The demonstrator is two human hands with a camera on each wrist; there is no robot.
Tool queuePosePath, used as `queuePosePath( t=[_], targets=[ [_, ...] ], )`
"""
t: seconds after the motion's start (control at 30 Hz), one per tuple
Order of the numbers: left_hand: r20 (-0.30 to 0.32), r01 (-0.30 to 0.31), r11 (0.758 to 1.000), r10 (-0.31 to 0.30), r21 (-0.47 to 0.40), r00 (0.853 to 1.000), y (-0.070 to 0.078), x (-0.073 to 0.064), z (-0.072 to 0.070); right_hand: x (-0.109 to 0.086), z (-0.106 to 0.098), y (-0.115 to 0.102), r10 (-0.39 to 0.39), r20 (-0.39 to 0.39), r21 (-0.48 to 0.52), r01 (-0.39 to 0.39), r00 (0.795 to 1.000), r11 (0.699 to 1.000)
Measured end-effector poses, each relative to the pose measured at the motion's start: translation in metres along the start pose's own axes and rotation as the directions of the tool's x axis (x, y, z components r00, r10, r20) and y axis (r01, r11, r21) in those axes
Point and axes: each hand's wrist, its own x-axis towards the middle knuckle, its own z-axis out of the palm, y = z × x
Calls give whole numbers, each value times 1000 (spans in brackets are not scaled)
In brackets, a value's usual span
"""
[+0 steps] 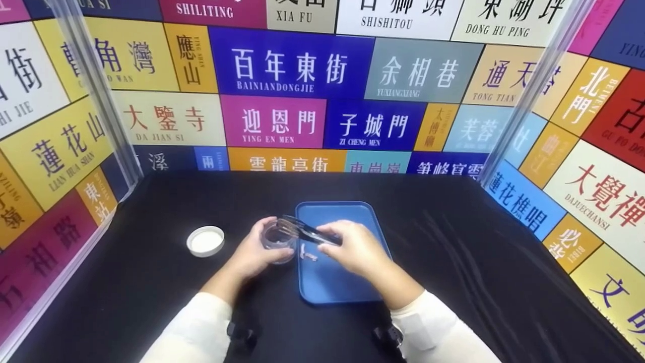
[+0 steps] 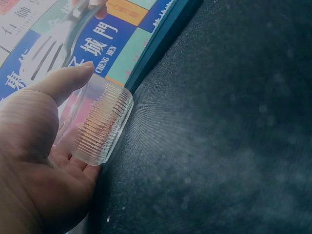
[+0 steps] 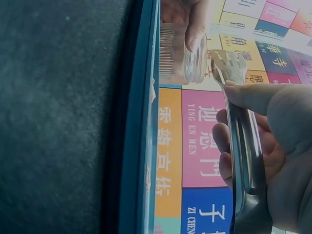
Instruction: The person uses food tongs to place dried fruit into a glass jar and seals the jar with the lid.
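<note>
My left hand (image 1: 254,254) grips a clear jar (image 2: 105,122) with ribbed sides, its thumb on one side and fingers on the other. The jar's mouth is uncovered. In my right hand (image 1: 355,247) is a pair of metal tongs (image 3: 246,151) with fork-like ends, thumb on one arm and fingers round the other. In the head view the tong tips overlap the jar's mouth. Just right of the jar, a few small pale pinkish pieces (image 1: 309,256) lie on a blue tray (image 1: 342,287). Whether the tongs hold a piece, I cannot tell.
A round white lid (image 1: 205,241) lies on the black tablecloth (image 1: 161,212), left of my left hand. Panels of coloured signs (image 1: 289,60) stand behind the table and along both sides. Folds run through the cloth on the right.
</note>
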Motion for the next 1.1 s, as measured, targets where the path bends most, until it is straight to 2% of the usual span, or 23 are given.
queuePosePath(
  t=[0.2,0.4,0.6,0.77,0.97,1.1],
  targets=[
    [2,26,999,-26,26,1000,1,1,-1,0,0,0,-3,-10,3,3,1000,1000],
    [5,22,999,-22,28,1000,3,1,-1,1,-2,3,2,-20,16,-1,1000,1000],
    [-1,26,999,-26,44,1000,2,0,-1,4,-10,10,46,12,48,-47,999,998],
    [-6,37,998,-37,47,999,0,-1,-2,7,-21,27,79,37,72,-81,996,994],
    [-5,37,999,-37,39,999,-2,0,-2,12,-35,53,68,70,79,-74,995,994],
    [-4,32,999,-32,32,999,-2,-1,0,12,-42,67,106,93,69,-113,990,991]
  ],
)
